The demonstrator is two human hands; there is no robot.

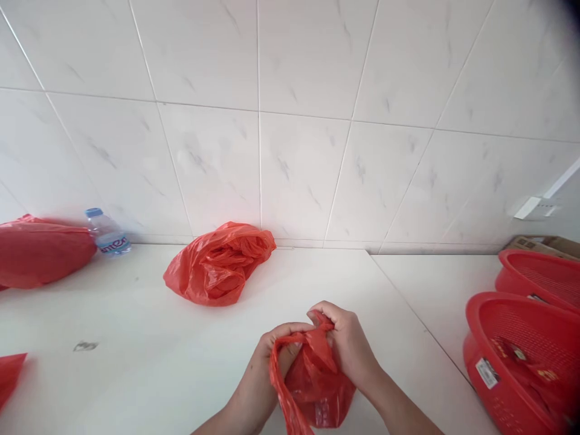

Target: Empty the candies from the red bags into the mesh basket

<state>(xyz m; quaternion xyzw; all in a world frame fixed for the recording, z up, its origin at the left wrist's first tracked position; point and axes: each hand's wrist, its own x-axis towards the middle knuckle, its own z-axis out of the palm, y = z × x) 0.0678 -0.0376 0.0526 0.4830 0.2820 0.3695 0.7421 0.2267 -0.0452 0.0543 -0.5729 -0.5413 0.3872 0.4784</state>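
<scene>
Both of my hands grip a small red plastic bag [312, 386] low in the middle of the head view, over a white counter [149, 356]. My left hand [267, 365] is closed on the bag's left handle loop, which hangs down beside my wrist. My right hand [347, 344] is closed on the bunched top of the same bag, fingers pinched at its neck. The bag's body sags between my wrists.
A crumpled red bag [217, 263] lies against the tiled wall. At far left sit a full red bag [40, 251] and a water bottle [107, 234]. Red mesh baskets [521, 356] stand at right, with a cardboard box [544, 243] behind. A red scrap [8, 374] shows at the left edge.
</scene>
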